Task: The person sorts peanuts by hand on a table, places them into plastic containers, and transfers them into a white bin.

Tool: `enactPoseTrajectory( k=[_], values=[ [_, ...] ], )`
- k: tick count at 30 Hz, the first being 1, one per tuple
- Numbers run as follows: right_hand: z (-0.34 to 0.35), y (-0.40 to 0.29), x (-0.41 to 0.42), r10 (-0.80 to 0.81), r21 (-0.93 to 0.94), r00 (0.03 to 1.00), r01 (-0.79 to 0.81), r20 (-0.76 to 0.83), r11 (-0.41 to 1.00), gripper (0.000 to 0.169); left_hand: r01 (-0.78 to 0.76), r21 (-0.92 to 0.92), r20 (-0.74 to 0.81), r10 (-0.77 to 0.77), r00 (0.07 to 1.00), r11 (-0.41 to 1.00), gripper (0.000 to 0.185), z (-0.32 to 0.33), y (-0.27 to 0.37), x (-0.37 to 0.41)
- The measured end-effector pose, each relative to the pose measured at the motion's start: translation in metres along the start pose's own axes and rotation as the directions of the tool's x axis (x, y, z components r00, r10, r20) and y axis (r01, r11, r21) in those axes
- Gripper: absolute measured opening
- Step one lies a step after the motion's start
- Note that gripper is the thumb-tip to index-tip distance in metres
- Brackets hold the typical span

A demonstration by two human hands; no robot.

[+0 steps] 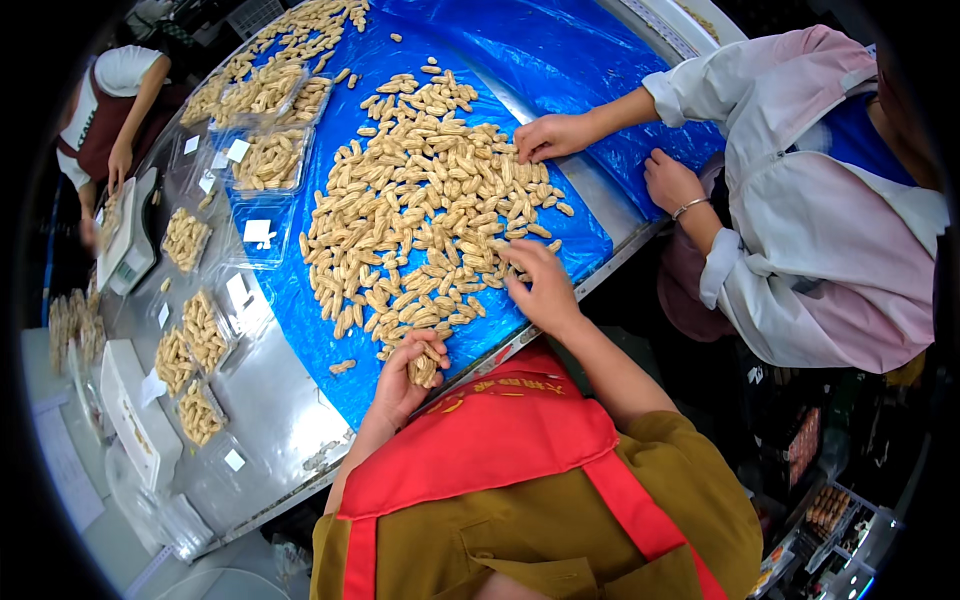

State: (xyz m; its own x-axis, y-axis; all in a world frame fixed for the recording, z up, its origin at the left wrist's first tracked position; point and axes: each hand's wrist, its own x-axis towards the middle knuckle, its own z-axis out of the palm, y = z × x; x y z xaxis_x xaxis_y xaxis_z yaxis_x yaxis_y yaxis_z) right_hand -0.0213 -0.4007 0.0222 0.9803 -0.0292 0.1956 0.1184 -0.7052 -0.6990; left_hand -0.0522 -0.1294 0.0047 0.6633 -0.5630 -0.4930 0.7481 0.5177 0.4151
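Note:
A wide heap of unshelled peanuts (420, 202) lies on a blue plastic sheet (289, 300) over a metal table. My left hand (405, 379), palm up at the near edge of the heap, holds several peanuts (424, 364) in its curled fingers. To its right, my right hand (546, 286) touches the heap's right edge with bent fingers; whether a peanut is between the fingertips cannot be told. One loose peanut (343, 367) lies on the sheet left of my left hand.
At the right, a co-worker's hand (551, 138) touches the heap; their other hand (673, 182) rests near the table edge. Clear plastic boxes of peanuts (271, 159) and smaller packs (204, 330) stand left. Another person works at a scale (129, 236) at the far left.

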Motion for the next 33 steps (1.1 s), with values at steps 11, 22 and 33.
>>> enactPoseTrajectory(
  k=[11, 22, 33],
  values=[
    [0.019, 0.016, 0.062, 0.339, -0.254, 0.926, -0.291, 0.169, 0.922, 0.025, 0.015, -0.017, 0.123, -0.013, 0.992, 1.0, 0.028, -0.005, -0.001, 0.002],
    [0.009, -0.014, 0.062, 0.362, -0.038, 0.923, -0.36, 0.132, 0.932, 0.02, -0.012, 0.039, -0.01, 0.013, 1.0, 0.999, 0.039, 0.0, 0.0, 0.009],
    [0.025, -0.016, 0.066, 0.255, 0.068, 0.956, -0.267, 0.143, 0.961, 0.022, -0.069, -0.059, -0.026, 0.068, 0.997, 0.996, 0.044, -0.004, 0.002, 0.015]
  ],
)
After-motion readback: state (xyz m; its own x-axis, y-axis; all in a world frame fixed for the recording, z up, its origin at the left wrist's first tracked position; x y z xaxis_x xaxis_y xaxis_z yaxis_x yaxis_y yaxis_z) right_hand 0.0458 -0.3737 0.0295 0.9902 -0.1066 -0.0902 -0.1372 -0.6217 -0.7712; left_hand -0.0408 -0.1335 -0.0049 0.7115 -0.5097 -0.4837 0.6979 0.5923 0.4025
